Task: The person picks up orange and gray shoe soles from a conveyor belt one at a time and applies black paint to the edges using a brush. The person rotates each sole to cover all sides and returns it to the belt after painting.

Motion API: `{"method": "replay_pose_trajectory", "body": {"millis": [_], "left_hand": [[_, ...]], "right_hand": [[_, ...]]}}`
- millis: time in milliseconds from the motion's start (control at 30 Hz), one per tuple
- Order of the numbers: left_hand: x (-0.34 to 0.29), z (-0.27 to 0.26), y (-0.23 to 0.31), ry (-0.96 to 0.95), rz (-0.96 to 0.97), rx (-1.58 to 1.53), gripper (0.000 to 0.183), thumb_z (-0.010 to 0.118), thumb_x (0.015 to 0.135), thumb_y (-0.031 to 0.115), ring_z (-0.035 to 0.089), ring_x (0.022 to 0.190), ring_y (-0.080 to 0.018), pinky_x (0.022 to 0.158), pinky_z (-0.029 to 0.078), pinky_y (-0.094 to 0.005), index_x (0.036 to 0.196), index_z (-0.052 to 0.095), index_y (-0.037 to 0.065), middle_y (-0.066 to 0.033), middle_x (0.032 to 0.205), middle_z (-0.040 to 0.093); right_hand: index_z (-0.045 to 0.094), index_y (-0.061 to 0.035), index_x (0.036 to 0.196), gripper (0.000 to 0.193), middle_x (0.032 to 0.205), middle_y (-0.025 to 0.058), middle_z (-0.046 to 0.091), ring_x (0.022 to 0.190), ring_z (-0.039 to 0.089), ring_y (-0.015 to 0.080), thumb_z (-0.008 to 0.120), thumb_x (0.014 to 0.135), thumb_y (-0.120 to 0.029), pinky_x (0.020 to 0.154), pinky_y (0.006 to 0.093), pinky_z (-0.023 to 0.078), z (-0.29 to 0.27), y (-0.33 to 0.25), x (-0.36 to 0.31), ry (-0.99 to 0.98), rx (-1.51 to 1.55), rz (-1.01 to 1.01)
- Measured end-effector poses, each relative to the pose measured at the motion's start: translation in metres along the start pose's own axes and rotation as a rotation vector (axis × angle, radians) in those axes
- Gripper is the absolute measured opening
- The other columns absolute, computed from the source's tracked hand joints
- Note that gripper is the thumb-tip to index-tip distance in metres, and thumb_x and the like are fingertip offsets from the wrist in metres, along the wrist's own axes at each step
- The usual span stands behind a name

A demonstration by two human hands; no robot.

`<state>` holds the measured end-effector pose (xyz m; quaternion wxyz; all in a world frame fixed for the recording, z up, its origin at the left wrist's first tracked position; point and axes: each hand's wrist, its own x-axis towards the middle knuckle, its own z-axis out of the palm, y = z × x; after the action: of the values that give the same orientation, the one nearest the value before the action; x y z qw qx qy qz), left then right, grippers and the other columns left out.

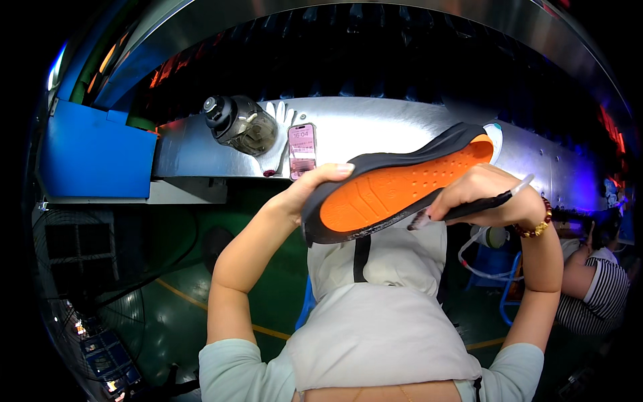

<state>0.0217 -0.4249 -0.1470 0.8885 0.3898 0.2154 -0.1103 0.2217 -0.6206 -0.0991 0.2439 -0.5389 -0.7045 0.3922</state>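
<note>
Your left grip [311, 192] clasps the sole [395, 193] at its left end, on the near side of the desk [375, 124]; your right grip [485, 193] wraps the brush [469, 210]. If the left slackens, the sole could tilt, making the brush skid.

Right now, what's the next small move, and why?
Probably a short brush stroke along the near dark edge of the sole: the right hand has the brush bristles close by that edge, which shows whitish marks, and the left hand holds the sole's left end. Bristle contact is unclear.
</note>
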Motion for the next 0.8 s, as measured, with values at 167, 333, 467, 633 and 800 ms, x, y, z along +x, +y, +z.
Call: {"method": "replay_pose_trajectory", "body": {"millis": [167, 333, 467, 633, 800], "left_hand": [[0.003, -0.026, -0.006, 0.098, 0.011, -0.184, 0.047, 0.056, 0.074, 0.027, 0.057, 0.087, -0.0213, 0.077, 0.047, -0.0293, 0.108, 0.051, -0.004, -0.0165, 0.101, 0.057], [-0.015, -0.036, 0.019, 0.160, 0.076, -0.336, 0.043, 0.055, 0.078, 0.029, 0.055, 0.094, -0.0227, 0.084, 0.045, -0.0302, 0.111, 0.050, 0.001, -0.0141, 0.107, 0.055], [0.034, -0.046, -0.011, -0.145, 0.567, -0.025, 0.058, 0.037, 0.086, 0.045, 0.040, 0.117, -0.0253, 0.095, 0.036, -0.0397, 0.129, 0.032, 0.007, -0.0096, 0.130, 0.038], [0.080, 0.001, -0.024, -0.254, 0.336, -0.483, 0.088, 0.009, 0.074, 0.073, 0.048, 0.106, -0.0333, 0.092, 0.038, -0.0447, 0.131, 0.027, 0.010, -0.0149, 0.119, 0.046], [0.079, 0.007, -0.033, -0.304, 0.334, -0.373, 0.094, 0.003, 0.070, 0.076, 0.050, 0.105, -0.0316, 0.090, 0.040, -0.0435, 0.132, 0.026, 0.009, -0.0168, 0.120, 0.045]], "right_hand": [[0.062, 0.0013, 0.083, 0.019, 0.084, 0.0127, 0.064, 0.082, 0.063, 0.0222, 0.067, 0.065, 0.002, 0.076, 0.0294, 0.049, -0.003, 0.013, -0.004, 0.264, 0.195, 0.028], [0.064, -0.0003, 0.082, 0.019, 0.083, 0.0125, 0.065, 0.077, 0.063, 0.0225, 0.070, 0.064, -0.002, 0.069, 0.0292, 0.050, 0.000, -0.018, -0.011, 0.270, 0.144, -0.198], [0.063, 0.0017, 0.085, 0.020, 0.085, 0.0146, 0.064, 0.079, 0.062, 0.0218, 0.067, 0.065, 0.002, 0.073, 0.0279, 0.048, 0.006, -0.037, 0.007, 0.600, 0.276, -0.245], [0.062, 0.0044, 0.087, 0.015, 0.086, 0.0117, 0.064, 0.077, 0.061, 0.0141, 0.062, 0.072, 0.002, 0.071, 0.0234, 0.048, 0.030, 0.039, 0.035, 0.921, 0.592, 0.092], [0.062, 0.0033, 0.088, 0.016, 0.080, 0.0087, 0.064, 0.073, 0.060, 0.0102, 0.063, 0.073, -0.002, 0.067, 0.0207, 0.048, 0.016, 0.041, 0.063, 1.121, 0.537, 0.085]]}}
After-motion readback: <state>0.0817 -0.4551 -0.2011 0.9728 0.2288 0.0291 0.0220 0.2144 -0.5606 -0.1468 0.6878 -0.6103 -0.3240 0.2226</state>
